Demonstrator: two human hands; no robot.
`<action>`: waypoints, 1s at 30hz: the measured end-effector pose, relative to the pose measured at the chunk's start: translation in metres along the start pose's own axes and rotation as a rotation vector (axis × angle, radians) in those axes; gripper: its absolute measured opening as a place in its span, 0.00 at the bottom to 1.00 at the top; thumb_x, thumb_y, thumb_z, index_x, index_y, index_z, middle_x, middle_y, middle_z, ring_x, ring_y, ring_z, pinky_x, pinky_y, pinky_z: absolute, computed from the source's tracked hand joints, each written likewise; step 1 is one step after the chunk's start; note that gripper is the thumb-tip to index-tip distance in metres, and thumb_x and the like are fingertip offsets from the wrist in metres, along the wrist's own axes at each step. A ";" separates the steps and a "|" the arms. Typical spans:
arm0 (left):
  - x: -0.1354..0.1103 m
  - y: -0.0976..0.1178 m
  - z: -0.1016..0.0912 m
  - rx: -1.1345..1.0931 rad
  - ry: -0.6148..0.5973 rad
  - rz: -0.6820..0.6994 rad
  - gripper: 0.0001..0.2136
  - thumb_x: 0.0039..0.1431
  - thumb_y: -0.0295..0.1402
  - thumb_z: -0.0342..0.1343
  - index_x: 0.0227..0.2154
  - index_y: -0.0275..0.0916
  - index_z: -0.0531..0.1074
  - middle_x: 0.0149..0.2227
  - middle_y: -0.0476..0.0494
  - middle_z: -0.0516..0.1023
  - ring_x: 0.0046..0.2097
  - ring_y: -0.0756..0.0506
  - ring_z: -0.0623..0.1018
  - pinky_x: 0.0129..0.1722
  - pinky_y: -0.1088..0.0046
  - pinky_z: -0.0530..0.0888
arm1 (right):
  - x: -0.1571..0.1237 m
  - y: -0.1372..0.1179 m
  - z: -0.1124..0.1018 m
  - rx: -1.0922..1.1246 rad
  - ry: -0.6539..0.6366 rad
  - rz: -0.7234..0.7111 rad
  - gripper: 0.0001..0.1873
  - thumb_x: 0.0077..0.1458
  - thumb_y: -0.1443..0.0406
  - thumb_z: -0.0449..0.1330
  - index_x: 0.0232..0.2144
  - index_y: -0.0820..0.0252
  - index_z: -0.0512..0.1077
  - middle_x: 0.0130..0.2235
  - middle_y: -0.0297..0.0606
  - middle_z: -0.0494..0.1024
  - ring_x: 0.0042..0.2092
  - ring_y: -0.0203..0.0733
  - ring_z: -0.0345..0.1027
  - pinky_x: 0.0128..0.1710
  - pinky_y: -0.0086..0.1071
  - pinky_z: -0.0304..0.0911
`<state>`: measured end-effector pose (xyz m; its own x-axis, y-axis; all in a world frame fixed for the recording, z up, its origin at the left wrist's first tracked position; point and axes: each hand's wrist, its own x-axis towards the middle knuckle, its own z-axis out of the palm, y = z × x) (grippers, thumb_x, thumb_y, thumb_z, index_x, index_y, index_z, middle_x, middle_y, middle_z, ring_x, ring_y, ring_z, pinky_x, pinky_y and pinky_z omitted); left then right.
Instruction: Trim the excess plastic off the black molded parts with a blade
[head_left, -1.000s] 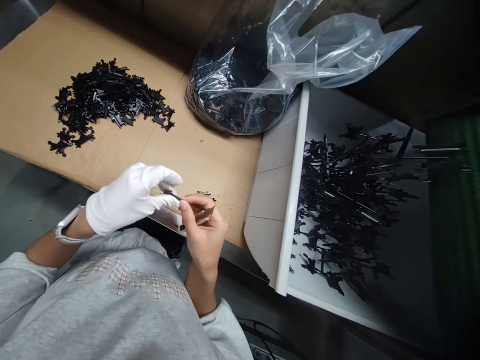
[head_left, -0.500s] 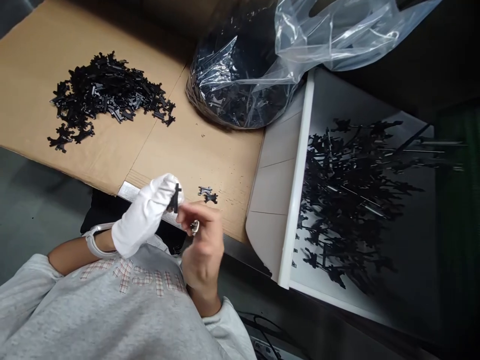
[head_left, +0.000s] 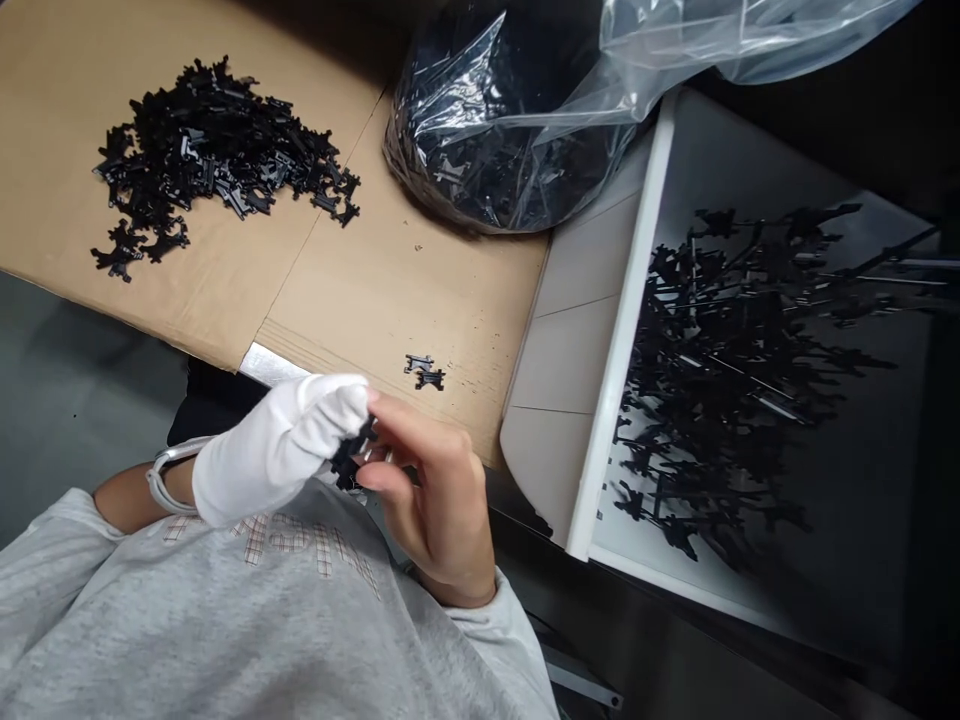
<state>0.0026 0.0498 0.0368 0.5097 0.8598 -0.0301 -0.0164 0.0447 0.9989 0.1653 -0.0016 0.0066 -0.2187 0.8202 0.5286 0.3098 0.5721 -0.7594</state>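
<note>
My left hand (head_left: 292,430), in a white glove, is closed around a black plastic part (head_left: 347,468) just off the table's front edge. The glove and my other hand's fingers cover much of that part. My bare right hand (head_left: 446,485) meets it from the right, with the index fingertip against the glove and the thumb curled beside the part. Something small and shiny shows between the right fingers, too hidden to name. Just beyond my hands, two black plastic pieces (head_left: 429,379) with notched ends lie together on the cardboard.
A heap of similar black parts (head_left: 217,150) lies on the cardboard-covered table (head_left: 352,300) at the left. A clear plastic bag (head_left: 480,140) of dark parts stands at the back. To the right, a white-rimmed bin (head_left: 621,300) holds many black pieces (head_left: 735,350).
Both hands have come lower and closer to my body, and the black part has tilted. My right hand has turned, with thumb and index finger now further apart. The view has shifted slightly.
</note>
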 end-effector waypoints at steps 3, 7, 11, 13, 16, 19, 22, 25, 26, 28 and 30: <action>-0.003 -0.002 -0.002 0.013 -0.014 0.004 0.18 0.77 0.43 0.50 0.28 0.46 0.69 0.26 0.48 0.78 0.30 0.46 0.78 0.32 0.70 0.81 | 0.000 -0.005 -0.002 0.025 -0.007 0.018 0.25 0.79 0.58 0.56 0.73 0.52 0.65 0.42 0.38 0.86 0.36 0.42 0.82 0.33 0.33 0.78; -0.005 -0.003 -0.003 0.022 -0.030 0.008 0.18 0.77 0.42 0.48 0.28 0.47 0.67 0.25 0.51 0.75 0.29 0.48 0.76 0.30 0.72 0.81 | 0.000 -0.007 -0.003 0.074 -0.030 0.038 0.24 0.79 0.59 0.57 0.72 0.51 0.65 0.46 0.39 0.88 0.38 0.42 0.84 0.33 0.32 0.79; -0.004 -0.001 -0.003 0.053 -0.054 0.005 0.14 0.73 0.36 0.48 0.27 0.48 0.64 0.25 0.51 0.70 0.29 0.48 0.74 0.31 0.73 0.80 | 0.001 -0.005 -0.003 0.093 -0.027 0.031 0.26 0.78 0.62 0.60 0.73 0.49 0.65 0.43 0.37 0.89 0.35 0.42 0.85 0.32 0.33 0.80; -0.004 0.001 -0.003 0.046 -0.026 -0.024 0.12 0.70 0.35 0.49 0.27 0.47 0.65 0.26 0.50 0.72 0.30 0.47 0.75 0.34 0.73 0.81 | 0.003 -0.004 -0.004 0.123 -0.031 0.016 0.27 0.77 0.63 0.62 0.73 0.48 0.64 0.41 0.35 0.89 0.34 0.42 0.84 0.31 0.33 0.80; -0.004 0.003 -0.002 0.017 0.035 -0.070 0.13 0.69 0.36 0.50 0.26 0.46 0.66 0.26 0.48 0.73 0.30 0.46 0.75 0.33 0.70 0.81 | 0.007 -0.005 -0.007 0.142 -0.078 0.062 0.29 0.75 0.65 0.64 0.72 0.43 0.67 0.40 0.34 0.89 0.30 0.42 0.82 0.29 0.34 0.78; -0.004 0.004 0.001 -0.002 0.045 -0.088 0.14 0.69 0.37 0.51 0.25 0.46 0.66 0.25 0.48 0.73 0.29 0.45 0.74 0.33 0.68 0.79 | 0.007 -0.005 -0.010 0.152 -0.090 0.095 0.28 0.74 0.65 0.64 0.70 0.37 0.69 0.41 0.32 0.89 0.26 0.41 0.79 0.26 0.35 0.76; -0.002 0.005 0.004 -0.040 0.017 -0.124 0.15 0.69 0.39 0.52 0.24 0.46 0.67 0.24 0.48 0.73 0.29 0.45 0.74 0.32 0.67 0.77 | 0.002 -0.003 -0.010 0.186 -0.025 0.132 0.23 0.76 0.60 0.63 0.69 0.35 0.70 0.44 0.33 0.89 0.27 0.40 0.77 0.26 0.35 0.76; -0.001 0.006 0.005 -0.058 0.015 -0.177 0.16 0.70 0.39 0.51 0.23 0.45 0.65 0.24 0.49 0.71 0.28 0.45 0.73 0.33 0.66 0.75 | 0.000 -0.001 -0.004 0.304 0.029 0.176 0.19 0.76 0.54 0.62 0.65 0.41 0.73 0.37 0.32 0.84 0.25 0.38 0.71 0.24 0.33 0.73; -0.001 0.005 0.005 -0.056 0.022 -0.190 0.16 0.70 0.40 0.50 0.24 0.45 0.64 0.24 0.50 0.70 0.28 0.45 0.73 0.33 0.66 0.75 | 0.002 -0.001 -0.002 0.333 0.062 0.187 0.19 0.74 0.53 0.65 0.63 0.43 0.74 0.35 0.31 0.82 0.25 0.37 0.70 0.23 0.32 0.72; 0.000 0.005 0.004 -0.054 0.026 -0.203 0.16 0.69 0.42 0.52 0.24 0.45 0.65 0.24 0.49 0.69 0.29 0.45 0.71 0.33 0.65 0.73 | 0.006 0.000 0.004 0.355 0.159 0.205 0.17 0.68 0.57 0.73 0.56 0.45 0.78 0.33 0.28 0.81 0.25 0.36 0.70 0.23 0.31 0.70; 0.001 0.004 0.003 -0.062 0.016 -0.209 0.15 0.67 0.43 0.53 0.24 0.45 0.65 0.25 0.49 0.69 0.31 0.45 0.71 0.35 0.66 0.73 | 0.011 0.001 0.008 0.358 0.240 0.197 0.12 0.65 0.63 0.76 0.48 0.48 0.80 0.33 0.27 0.82 0.24 0.33 0.68 0.23 0.29 0.68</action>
<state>0.0056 0.0494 0.0409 0.4937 0.8365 -0.2377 0.0356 0.2537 0.9666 0.1561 0.0080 0.0088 0.0452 0.9143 0.4024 -0.0234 0.4037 -0.9146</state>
